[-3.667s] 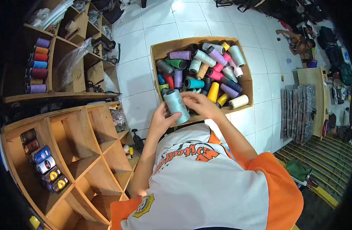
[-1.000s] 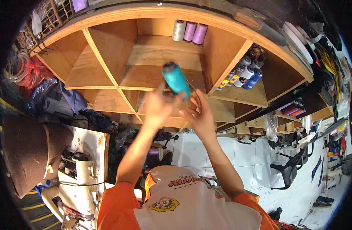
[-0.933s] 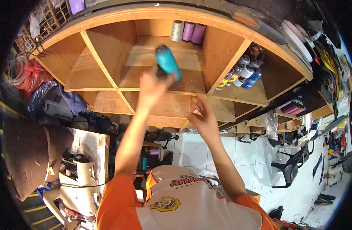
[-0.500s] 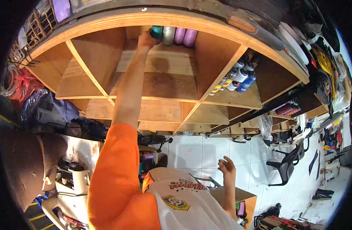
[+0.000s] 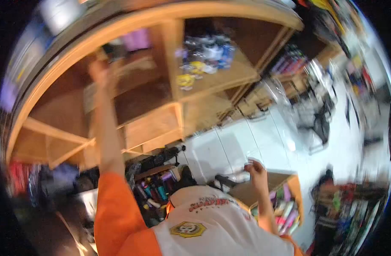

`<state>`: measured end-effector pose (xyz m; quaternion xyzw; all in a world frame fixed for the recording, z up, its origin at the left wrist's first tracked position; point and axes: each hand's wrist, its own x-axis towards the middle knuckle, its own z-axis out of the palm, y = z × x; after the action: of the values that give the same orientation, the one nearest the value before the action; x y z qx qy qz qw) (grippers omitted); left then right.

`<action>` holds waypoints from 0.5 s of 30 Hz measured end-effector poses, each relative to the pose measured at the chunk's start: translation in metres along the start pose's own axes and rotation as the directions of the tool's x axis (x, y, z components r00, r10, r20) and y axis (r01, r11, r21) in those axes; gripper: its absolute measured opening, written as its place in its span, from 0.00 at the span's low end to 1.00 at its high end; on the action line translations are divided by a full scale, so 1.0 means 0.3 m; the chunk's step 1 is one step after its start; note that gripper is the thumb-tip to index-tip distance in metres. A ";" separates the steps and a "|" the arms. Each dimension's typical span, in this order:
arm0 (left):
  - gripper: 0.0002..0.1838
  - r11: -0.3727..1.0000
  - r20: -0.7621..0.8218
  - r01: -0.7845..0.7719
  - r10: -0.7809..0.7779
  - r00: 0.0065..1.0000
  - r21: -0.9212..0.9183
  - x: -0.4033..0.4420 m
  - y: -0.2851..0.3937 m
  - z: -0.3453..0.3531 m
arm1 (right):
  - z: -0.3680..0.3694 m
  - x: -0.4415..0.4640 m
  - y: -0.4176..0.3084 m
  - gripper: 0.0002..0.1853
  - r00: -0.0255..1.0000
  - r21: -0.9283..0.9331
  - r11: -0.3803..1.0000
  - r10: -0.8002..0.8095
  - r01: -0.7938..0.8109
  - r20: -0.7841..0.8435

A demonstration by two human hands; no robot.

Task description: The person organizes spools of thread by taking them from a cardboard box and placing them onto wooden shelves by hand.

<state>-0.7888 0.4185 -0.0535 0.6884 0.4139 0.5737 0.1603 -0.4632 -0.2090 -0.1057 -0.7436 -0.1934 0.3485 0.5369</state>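
My left hand (image 5: 100, 71), at the end of an orange sleeve, reaches up into a wooden shelf compartment. Motion blur smears its fingers, so I cannot tell whether they grip anything. Just right of it, at the compartment's back, a dark greyish cylinder (image 5: 118, 48) stands beside purple cylinders (image 5: 136, 40). Lower down on the right, my right hand (image 5: 256, 167) hangs in the air with loosely bent fingers and nothing visible in it. Below that hand is a cardboard box (image 5: 298, 200) with several coloured cylindrical items inside.
Plastic-wrapped bottles (image 5: 210, 53) fill part of the neighbouring compartment of the wooden shelf (image 5: 140, 123). A container of coloured bottles (image 5: 156, 191) stands on the floor below. White tiles (image 5: 204, 153) lie beyond it, and a blurred black chair (image 5: 319, 123) is at the right.
The view has swung, so the shelf appears tilted and shifted left. Earlier my left hand was at a teal cylinder beside grey and purple ones; that teal one is no longer distinguishable. My right hand's fingers are more bent.
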 end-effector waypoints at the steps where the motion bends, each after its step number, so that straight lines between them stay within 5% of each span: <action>1: 0.13 0.970 -0.019 0.014 -0.009 1.000 0.243 -0.051 0.108 -0.025 | -0.046 -0.022 -0.019 0.15 0.996 -0.105 0.993 -0.055 0.048 -0.067; 2: 0.12 0.888 -0.038 0.034 -0.018 0.999 0.459 -0.102 0.214 -0.047 | -0.116 -0.015 0.055 0.14 0.980 -0.061 0.998 -0.029 0.017 -0.195; 3: 0.15 0.949 -0.173 -0.063 0.121 0.978 0.308 -0.201 0.441 -0.061 | -0.185 -0.033 0.069 0.13 0.950 -0.176 0.984 -0.016 -0.041 -0.311; 4: 0.17 0.991 -0.132 -0.121 0.127 0.983 0.055 -0.359 0.699 -0.039 | -0.248 -0.063 0.105 0.12 0.897 -0.087 0.988 -0.149 0.124 -0.417; 5: 0.11 0.989 -0.081 -0.145 0.147 0.986 0.026 -0.469 0.728 -0.009 | -0.298 -0.129 0.052 0.10 0.852 -0.142 0.988 -0.126 0.062 -0.508; 7: 0.10 0.962 0.179 0.163 -0.124 0.976 -0.220 -0.714 0.795 0.063 | -0.444 -0.217 0.164 0.09 0.775 0.148 0.974 -0.042 0.173 -0.630; 8: 0.09 0.934 0.378 0.182 -0.057 0.924 -0.306 -0.849 0.806 0.116 | -0.529 -0.280 0.245 0.10 0.723 0.087 0.988 -0.033 0.128 -0.690; 9: 0.09 0.901 0.537 0.217 0.021 0.843 -0.375 -0.967 0.826 0.150 | -0.574 -0.340 0.256 0.12 0.686 0.114 0.993 0.056 0.040 -0.725; 10: 0.08 0.840 0.653 0.432 -0.128 0.746 -0.329 -1.117 0.987 0.192 | -0.612 -0.396 0.307 0.13 0.664 0.064 0.995 0.102 -0.081 -0.741; 11: 0.09 0.765 0.799 0.519 -0.009 0.601 -0.382 -1.227 1.031 0.226 | -0.653 -0.448 0.373 0.14 0.644 0.015 0.981 0.139 -0.195 -0.752; 12: 0.11 0.810 0.836 0.417 0.154 0.527 -0.412 -1.343 1.052 0.272 | -0.706 -0.495 0.525 0.16 0.676 -0.012 0.972 0.156 -0.236 -0.720; 13: 0.12 0.716 0.936 0.633 0.083 0.342 -0.294 -1.407 1.211 0.259 | -0.741 -0.531 0.669 0.17 0.700 -0.160 0.930 0.129 -0.331 -0.703; 15: 0.11 0.785 0.928 0.499 0.346 0.139 -0.368 -1.503 1.352 0.264 | -0.696 -0.603 0.752 0.22 0.746 -0.145 0.866 0.315 -0.479 -0.587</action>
<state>-0.5588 -0.1470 -0.0907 0.7696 0.0305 0.0658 0.6344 -0.4547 -0.5460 -0.2223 -0.9046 0.0834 0.1978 0.3682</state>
